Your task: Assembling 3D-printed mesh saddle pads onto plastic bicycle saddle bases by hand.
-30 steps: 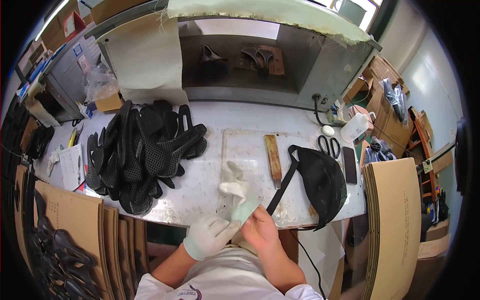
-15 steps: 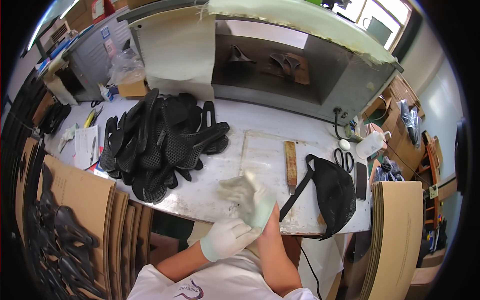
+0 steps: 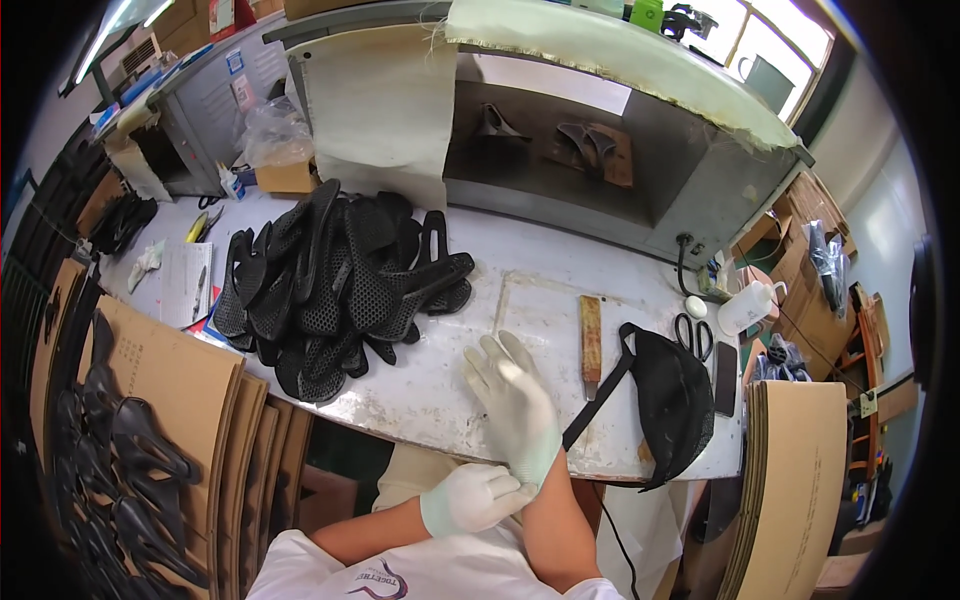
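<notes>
A white knit glove with a pale green cuff (image 3: 515, 402) is worn on the right hand (image 3: 512, 388), which is held open and empty over the near edge of the white tabletop (image 3: 540, 288). The glove's long axis is directed from the wrist toward the far edge, with a lean to the left. Its hem is gripped at the wrist by the left hand (image 3: 472, 502), likewise gloved and placed just short of the near edge; how much fabric is caught beneath those curled fingers cannot be told. Toward the tabletop's left end, a heap of black mesh pieces (image 3: 340, 275) is seen.
</notes>
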Demonstrator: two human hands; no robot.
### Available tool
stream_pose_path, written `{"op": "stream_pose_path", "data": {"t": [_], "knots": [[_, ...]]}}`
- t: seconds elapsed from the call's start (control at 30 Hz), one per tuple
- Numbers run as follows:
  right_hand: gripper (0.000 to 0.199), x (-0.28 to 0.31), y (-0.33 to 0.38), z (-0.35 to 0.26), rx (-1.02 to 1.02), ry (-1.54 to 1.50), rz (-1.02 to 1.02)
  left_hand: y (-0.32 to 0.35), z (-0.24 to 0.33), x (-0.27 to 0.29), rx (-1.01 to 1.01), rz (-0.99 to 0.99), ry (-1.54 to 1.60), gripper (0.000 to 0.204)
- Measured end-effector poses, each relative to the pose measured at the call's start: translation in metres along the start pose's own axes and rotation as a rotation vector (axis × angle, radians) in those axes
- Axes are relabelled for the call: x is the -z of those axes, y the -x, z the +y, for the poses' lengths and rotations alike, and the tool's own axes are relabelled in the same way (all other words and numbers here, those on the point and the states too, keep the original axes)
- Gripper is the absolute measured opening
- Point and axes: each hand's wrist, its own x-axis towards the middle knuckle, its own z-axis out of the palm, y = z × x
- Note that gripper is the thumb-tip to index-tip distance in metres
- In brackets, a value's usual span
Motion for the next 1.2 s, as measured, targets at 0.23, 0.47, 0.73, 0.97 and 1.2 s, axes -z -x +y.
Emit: {"op": "stream_pose_path", "data": {"t": [0.23, 0.47, 0.73, 0.97, 1.2], "knots": [[0.103, 0.01, -0.014, 0.014, 0.039, -0.554, -0.186, 0.001, 0.001, 0.004, -0.065, -0.008, -0.001, 0.032], [0.112, 0.031, -0.016, 0.019, 0.483, 0.698, -0.066, 0.01, -0.001, 0.003, -0.036, -0.077, -0.041, 0.029], [0.094, 0.011, -0.007, -0.006, 0.232, 2.138, -0.28, -0.004, -0.003, 0.057, 0.2, 0.069, 0.056, 0.027], [0.051, 0.019, -0.022, 0.047, 0.379, 2.319, -0.486, -0.054, -0.001, 0.053, 0.423, -0.181, -0.122, 0.021], [0.061, 0.011, -0.008, 0.047, 0.315, 2.496, -0.443, -0.058, -0.004, 0.063, 0.942, -0.202, 0.662, 0.016]]}}
